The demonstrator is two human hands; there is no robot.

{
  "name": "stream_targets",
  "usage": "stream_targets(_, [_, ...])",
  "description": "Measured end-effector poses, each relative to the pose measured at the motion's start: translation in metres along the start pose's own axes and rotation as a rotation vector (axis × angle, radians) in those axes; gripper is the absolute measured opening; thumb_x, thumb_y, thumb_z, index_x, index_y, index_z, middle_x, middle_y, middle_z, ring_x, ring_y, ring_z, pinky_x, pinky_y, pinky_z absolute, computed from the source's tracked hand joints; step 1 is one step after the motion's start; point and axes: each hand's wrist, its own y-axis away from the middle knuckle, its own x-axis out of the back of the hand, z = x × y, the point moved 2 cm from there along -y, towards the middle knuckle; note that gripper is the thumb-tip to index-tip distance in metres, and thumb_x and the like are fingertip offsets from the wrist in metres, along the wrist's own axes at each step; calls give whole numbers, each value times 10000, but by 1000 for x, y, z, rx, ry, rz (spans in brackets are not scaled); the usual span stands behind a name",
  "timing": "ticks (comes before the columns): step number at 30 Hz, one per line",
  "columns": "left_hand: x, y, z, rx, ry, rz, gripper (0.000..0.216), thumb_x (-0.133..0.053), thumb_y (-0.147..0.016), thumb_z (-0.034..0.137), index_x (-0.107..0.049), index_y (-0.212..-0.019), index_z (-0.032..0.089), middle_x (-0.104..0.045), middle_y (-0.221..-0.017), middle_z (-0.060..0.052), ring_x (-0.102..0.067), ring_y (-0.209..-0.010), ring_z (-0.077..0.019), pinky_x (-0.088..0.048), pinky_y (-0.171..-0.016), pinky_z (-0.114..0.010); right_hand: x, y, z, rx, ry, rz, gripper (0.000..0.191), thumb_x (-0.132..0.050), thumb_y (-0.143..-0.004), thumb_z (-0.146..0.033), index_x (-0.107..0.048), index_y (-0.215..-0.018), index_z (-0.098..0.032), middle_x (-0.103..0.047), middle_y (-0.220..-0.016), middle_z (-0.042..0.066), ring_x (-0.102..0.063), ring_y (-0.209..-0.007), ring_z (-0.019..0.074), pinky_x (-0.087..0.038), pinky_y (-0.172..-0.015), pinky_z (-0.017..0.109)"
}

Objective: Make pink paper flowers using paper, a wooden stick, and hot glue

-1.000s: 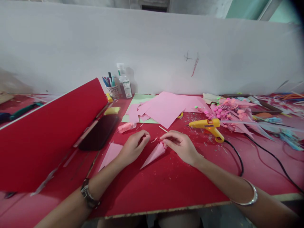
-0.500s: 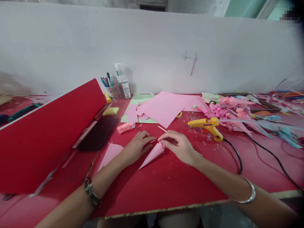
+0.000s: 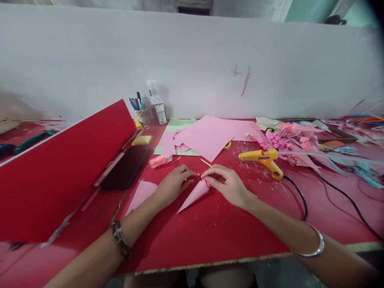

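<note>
A pink paper cone [image 3: 194,197] lies on the red tabletop, its point toward me and its ruffled wide end away from me. My right hand [image 3: 227,184] pinches that wide end between thumb and fingers. My left hand [image 3: 172,186] is just left of the cone, fingers bent, with a gap between thumb and forefinger; its fingertips come close to the wide end. Tiny pink bits show near the fingertips. A thin pale stick [image 3: 206,162] lies behind my right hand, partly hidden. Folded pink paper [image 3: 141,195] lies beside my left forearm.
A yellow glue gun [image 3: 261,157] with a black cord lies at right, near pink decorated pieces [image 3: 289,140]. Pink sheets [image 3: 207,136] lie at the back. On the left are a phone [image 3: 126,168] and a leaning red board [image 3: 66,172]. A pen cup [image 3: 143,117] and bottle [image 3: 158,109] stand behind.
The whole view has shifted slightly. My right hand keeps its pinch on the cone, and my left fingers have hardly moved beside it.
</note>
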Motion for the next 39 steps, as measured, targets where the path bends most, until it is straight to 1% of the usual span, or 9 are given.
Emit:
stream_targets(5, [-2,2,-1,89,4,53,106,-461,-807,250,-492,-863,165,-498,-780,-14,-470,-660,-127,-388,-596,-249,0,0,0,1,-5,6,143,-492,-765,-172,-618,-823,-207,-586,-794,15,-541,-741,121,-421,-635,241])
stream_targets(9, [-2,1,1,41,-63,35,256,-431,-825,241,-455,-1075,190,-509,-831,-32,-481,-699,-139,-381,-626,-258,0,0,0,4,1,1,143,-491,-764,-169,-618,-820,-203,-590,-792,16,-541,-734,121,-420,-639,243])
stream_targets(11, [-2,0,4,1,-120,5,277,-398,-840,234,-468,-1107,219,-499,-819,-35,-479,-697,-142,-371,-621,-258,0,0,1,5,10,0,147,-489,-762,-163,-619,-817,-204,-591,-787,15,-540,-724,120,-420,-635,243])
stream_targets(15, [0,-1,6,-2,-116,-10,192,-388,-841,224,-533,-966,206,-489,-806,-32,-474,-687,-137,-361,-603,-248,0,0,1,5,12,8,147,-489,-763,-173,-620,-820,-209,-593,-794,15,-544,-739,124,-424,-645,248])
stream_targets(22, [-2,-1,4,51,-55,18,103,-384,-834,210,-457,-773,169,-472,-760,-15,-446,-652,-128,-358,-588,-244,1,0,1,-7,-14,22,139,-494,-767,-177,-616,-826,-207,-593,-795,14,-552,-744,122,-432,-641,239])
stream_targets(28, [0,-1,0,88,-16,101,95,-337,-847,201,-409,-794,169,-454,-810,-32,-451,-720,-144,-376,-655,-268,1,0,2,-27,-20,34,196,-481,-778,-173,-638,-886,-219,-566,-858,31,-548,-765,120,-437,-618,232])
stream_targets(32, [1,1,-2,158,48,99,111,-296,-831,129,-395,-854,176,-489,-769,-17,-471,-684,-142,-372,-628,-259,2,0,3,-38,-95,83,178,-500,-772,-189,-638,-883,-205,-573,-896,42,-562,-813,123,-460,-657,229])
stream_targets(35, [3,2,-2,187,54,101,142,-274,-843,140,-411,-851,177,-513,-765,-18,-490,-687,-146,-364,-629,-258,2,0,4,-71,-192,66,138,-520,-764,-213,-629,-842,-183,-610,-794,31,-586,-713,110,-476,-649,237])
stream_targets(39, [6,2,2,211,-1,90,232,-246,-881,253,-429,-759,177,-499,-669,0,-476,-612,-144,-333,-580,-250,1,1,4,-139,-291,23,116,-543,-752,-250,-604,-785,-157,-599,-613,-2,-573,-566,92,-476,-563,220])
